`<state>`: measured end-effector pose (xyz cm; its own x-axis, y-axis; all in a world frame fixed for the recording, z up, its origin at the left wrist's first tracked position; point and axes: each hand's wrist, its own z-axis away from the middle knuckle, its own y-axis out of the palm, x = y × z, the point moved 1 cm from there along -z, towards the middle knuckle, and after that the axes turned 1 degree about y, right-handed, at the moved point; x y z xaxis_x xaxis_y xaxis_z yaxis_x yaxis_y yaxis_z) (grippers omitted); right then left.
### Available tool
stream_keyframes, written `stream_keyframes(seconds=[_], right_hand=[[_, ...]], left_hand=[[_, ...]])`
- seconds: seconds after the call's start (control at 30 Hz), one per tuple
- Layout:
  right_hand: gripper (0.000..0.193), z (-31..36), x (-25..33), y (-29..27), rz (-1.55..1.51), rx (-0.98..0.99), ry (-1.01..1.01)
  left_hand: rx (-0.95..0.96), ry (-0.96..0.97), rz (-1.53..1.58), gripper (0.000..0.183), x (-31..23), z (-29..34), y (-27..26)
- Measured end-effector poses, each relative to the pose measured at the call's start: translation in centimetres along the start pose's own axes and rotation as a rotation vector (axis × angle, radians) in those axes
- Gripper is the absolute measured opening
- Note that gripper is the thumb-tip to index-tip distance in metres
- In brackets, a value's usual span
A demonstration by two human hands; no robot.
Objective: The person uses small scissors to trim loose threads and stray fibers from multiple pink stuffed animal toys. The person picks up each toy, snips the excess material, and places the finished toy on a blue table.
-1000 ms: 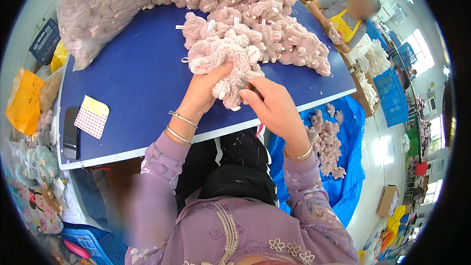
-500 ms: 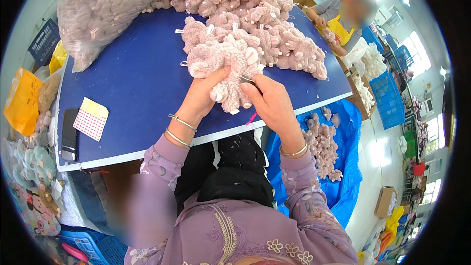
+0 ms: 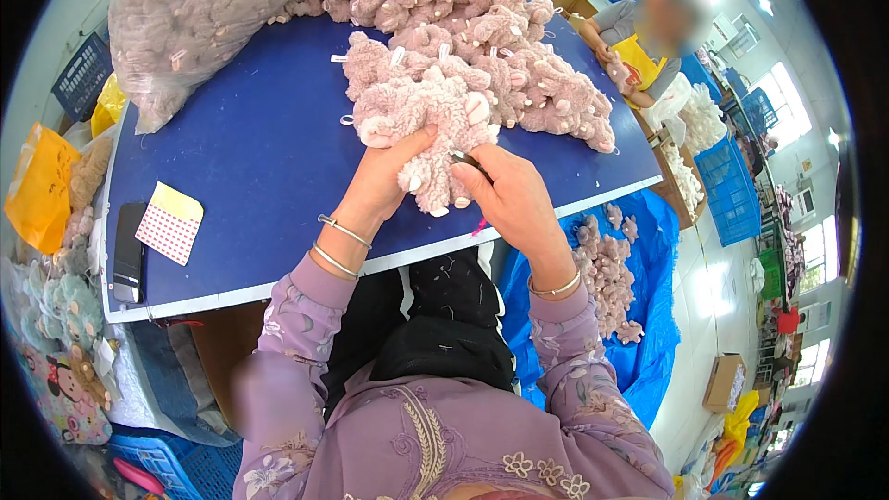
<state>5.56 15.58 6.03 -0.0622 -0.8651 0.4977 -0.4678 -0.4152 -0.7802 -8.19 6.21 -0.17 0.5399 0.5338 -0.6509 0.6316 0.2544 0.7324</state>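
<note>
A fluffy pink plush toy (image 3: 433,106) with short limbs is held above the front edge of the blue table (image 3: 269,176). My left hand (image 3: 387,176) is closed on its left side, thumb pressed into the fur. In my right hand (image 3: 505,190) is a small dark metal tool (image 3: 470,163), gripped between thumb and fingers. Its tip is against the plush near the middle and hidden in the fur, so its exact kind cannot be told. Right behind the held toy lies a big heap of similar pink plush toys (image 3: 546,83), several with white tags.
A clear bag of plush toys (image 3: 199,37) stands at the far left. A phone (image 3: 129,255) and a sticker sheet (image 3: 171,222) lie near the left edge. Below right, a blue sheet-lined container (image 3: 653,287) holds more small plush pieces (image 3: 607,268). A co-worker (image 3: 630,37) sits at the far right.
My right hand has shifted slightly and the tool has tilted, more of its dark side showing. My left hand keeps its hold on the plush toy. The co-worker's hands have moved.
</note>
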Motion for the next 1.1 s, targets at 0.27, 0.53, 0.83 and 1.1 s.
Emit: stream_keyframes(seconds=[0.27,0.53,0.83,1.1], right_hand=[[0.026,-0.2,-0.2,0.3,0.031,-0.001,0.009],[0.025,0.1,-0.9,0.5,-0.209,-0.066,0.052],[0.013,0.0,-0.5,0.7,-0.217,-0.231,0.024],[0.025,3.0,-0.6,-6.2,-1.1,0.273,-0.23]], left_hand=[[-0.022,0.033,-0.083,0.044,0.2,0.2,0.2],[-0.072,0.018,-0.224,0.04,0.4,0.4,0.4],[-0.064,0.018,-0.263,0.04,0.5,0.4,0.8],[-0.097,0.06,-0.225,0.043,0.5,0.3,0.5]])
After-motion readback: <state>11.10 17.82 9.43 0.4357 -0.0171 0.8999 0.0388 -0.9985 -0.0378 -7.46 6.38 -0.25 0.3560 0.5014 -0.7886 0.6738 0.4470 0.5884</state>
